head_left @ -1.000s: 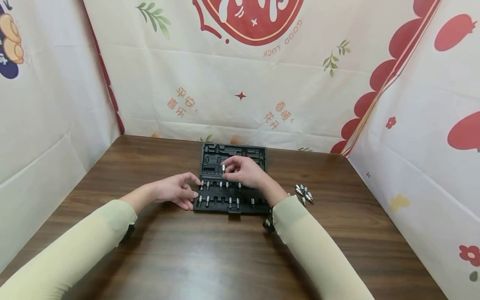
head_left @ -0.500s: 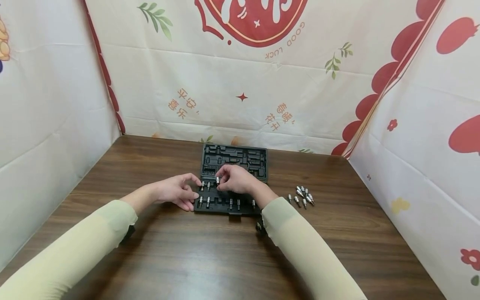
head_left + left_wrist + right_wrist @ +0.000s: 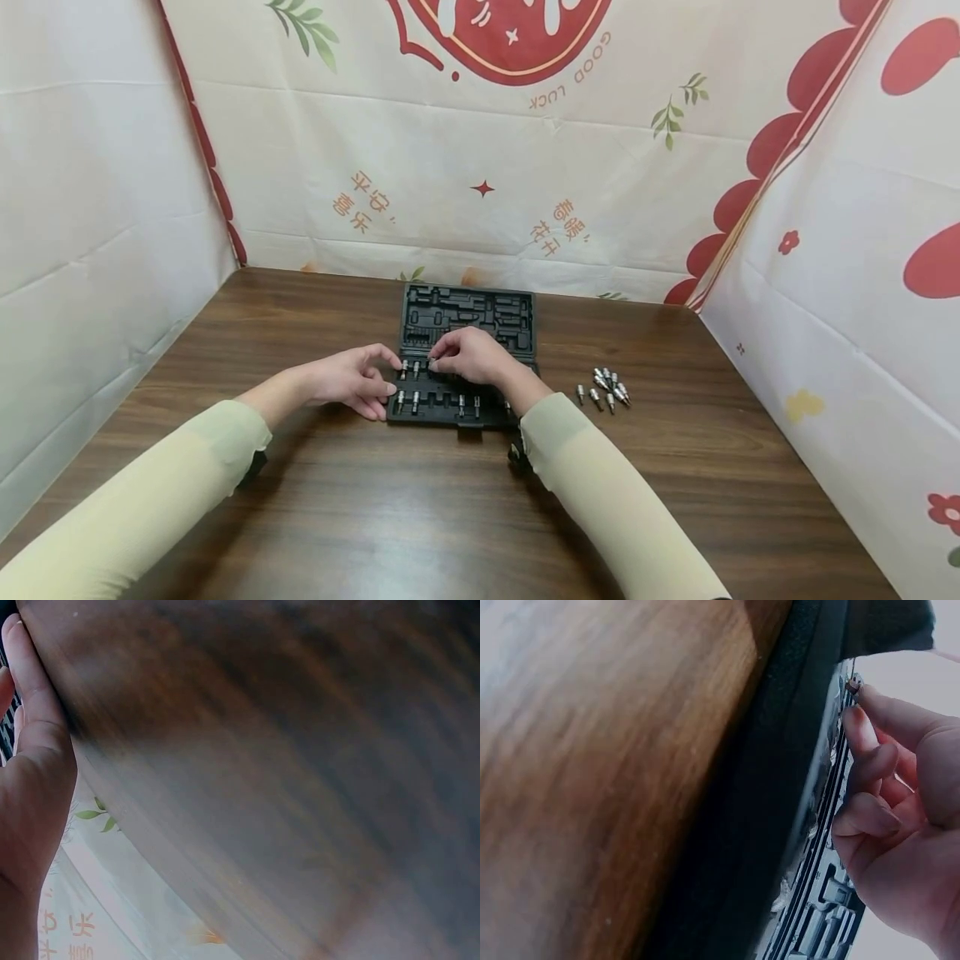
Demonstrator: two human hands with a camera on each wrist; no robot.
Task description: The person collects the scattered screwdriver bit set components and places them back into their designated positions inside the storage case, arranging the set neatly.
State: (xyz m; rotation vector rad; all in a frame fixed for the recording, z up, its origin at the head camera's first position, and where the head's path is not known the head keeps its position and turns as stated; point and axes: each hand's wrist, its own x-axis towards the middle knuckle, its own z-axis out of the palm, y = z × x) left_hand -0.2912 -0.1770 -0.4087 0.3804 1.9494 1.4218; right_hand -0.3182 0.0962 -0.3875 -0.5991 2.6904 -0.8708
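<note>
A black molded socket case [image 3: 431, 420] lies unfolded on the table, its recessed lid [image 3: 465, 308] at the back. My right hand [image 3: 480, 358] reaches over the case and pinches a small silver bit socket [image 3: 432, 363] at the upper row, left of the middle. In the right wrist view, thumb and index finger meet at that socket [image 3: 854, 684]. My left hand [image 3: 345, 382] rests at the case's left edge with loosely bent fingers. Beside its index fingertip stands a bit socket [image 3: 404, 369] in the upper row; others stand in the front row [image 3: 416, 402]. My right hand hides part of the upper row.
Several loose bit sockets [image 3: 611, 383] lie in a cluster on the brown wooden table [image 3: 360, 508], right of the case. Printed cloth hangs along the back [image 3: 435, 150] and both sides. A dark latch [image 3: 469, 433] projects from the case's front edge.
My right hand has moved left and down from above the case with the bit socket, which now sits low at the upper row. My left hand stays at the case's edge.
</note>
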